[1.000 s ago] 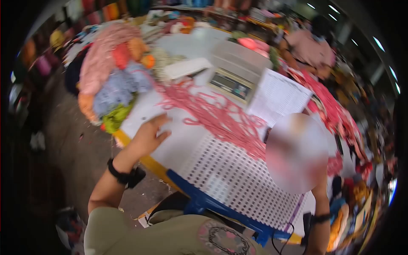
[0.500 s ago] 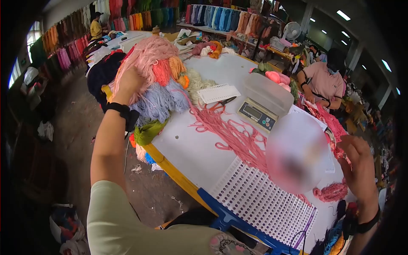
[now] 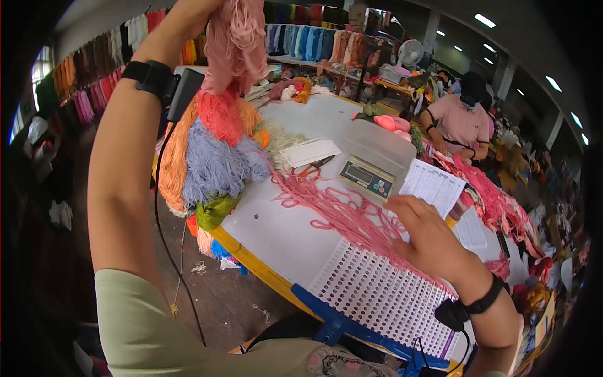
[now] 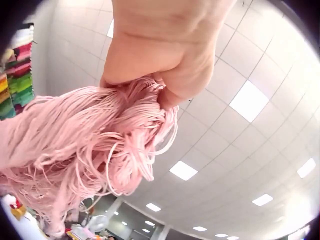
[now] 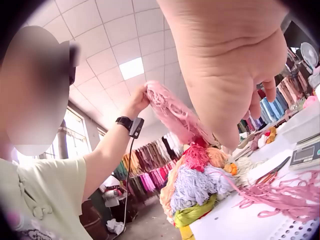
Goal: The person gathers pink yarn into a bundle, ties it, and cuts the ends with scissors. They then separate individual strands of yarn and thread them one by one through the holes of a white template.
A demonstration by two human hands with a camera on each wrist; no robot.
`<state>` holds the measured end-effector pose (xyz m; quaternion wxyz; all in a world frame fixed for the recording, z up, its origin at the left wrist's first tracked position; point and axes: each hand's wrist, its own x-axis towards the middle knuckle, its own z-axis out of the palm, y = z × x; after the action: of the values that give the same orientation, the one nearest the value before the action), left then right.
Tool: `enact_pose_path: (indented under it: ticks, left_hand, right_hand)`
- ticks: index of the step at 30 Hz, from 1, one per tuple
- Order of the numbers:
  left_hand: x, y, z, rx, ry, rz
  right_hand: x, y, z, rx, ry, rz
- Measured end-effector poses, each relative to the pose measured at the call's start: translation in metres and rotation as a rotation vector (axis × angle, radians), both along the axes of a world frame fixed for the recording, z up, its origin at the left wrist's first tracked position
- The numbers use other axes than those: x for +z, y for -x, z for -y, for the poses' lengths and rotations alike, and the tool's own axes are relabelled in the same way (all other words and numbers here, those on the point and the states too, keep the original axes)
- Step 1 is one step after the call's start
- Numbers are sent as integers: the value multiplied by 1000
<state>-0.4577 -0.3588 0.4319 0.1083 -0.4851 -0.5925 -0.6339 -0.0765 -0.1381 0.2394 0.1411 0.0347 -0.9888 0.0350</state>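
Note:
High on the left, my left hand (image 4: pixel 160 65) grips a light pink yarn skein (image 3: pixel 237 47) by its upper end. In the left wrist view its fingers and thumb close round the bunched strands, and the loops hang down. The skein's lower part overlaps a pile of coral-red yarn (image 3: pixel 221 119), lavender yarn (image 3: pixel 217 154) and olive-green yarn (image 3: pixel 217 210) at the table's left edge. My right hand (image 3: pixel 433 242) is held over the table with extended fingers and nothing in them. Beneath it, long dusty-pink yarn strands (image 3: pixel 342 213) stretch across the white tabletop (image 3: pixel 264 232).
A scale (image 3: pixel 367 176) with a clear plastic tub stands mid-table, beside orange-handled scissors (image 3: pixel 311 168) and a white card (image 3: pixel 311 152). Printed sheets (image 3: pixel 432 185) and a perforated white board (image 3: pixel 383 283) lie nearer. Another person (image 3: pixel 461 119) works across the table on the right.
My left hand went from beside the table to the pink skein on the pile, then lifted it high. My right hand swung out to the right, then came back in over the table.

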Motion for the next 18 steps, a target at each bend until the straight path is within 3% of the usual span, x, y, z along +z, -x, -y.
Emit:
enact_pose_path:
  ticks: [3,4,5,8,12,13,14,15,16,17,18]
  left_hand:
    - [29,-46,-13,-384,-145,-19]
    - [38,-55,-19,-420,-247,14]
    - [45,-64,-22,-433,-238,10]
    - [55,-99,-37,-894,-33,132]
    - [20,-114,-63,-1019,-38,355]
    - [7,-109,-63,-1046,-25,359]
    - [-8,-100,-59,-947,26,292]
    - [-25,-84,-57,-850,72,227]
    - [-56,-41,-54,-820,82,144]
    - [-80,-44,-58,-797,91,160]
    - [-105,-48,-61,-774,101,176]
  right_hand:
    - [-10,17,-2,31,175,-94]
    - [-12,23,-1,12,256,-138]
    - [-14,28,0,-7,338,-182]
    - [-23,44,4,-49,497,-319]
    - [-36,38,11,-17,651,-413]
    - [-42,30,6,80,888,-278]
    - [-47,21,2,180,1122,-138]
    - [-44,2,-3,150,1127,-150]
    - [-37,-28,-10,95,1359,30]
    - [-35,-54,-18,37,1590,218]
    - [-38,-74,-29,3,1601,211]
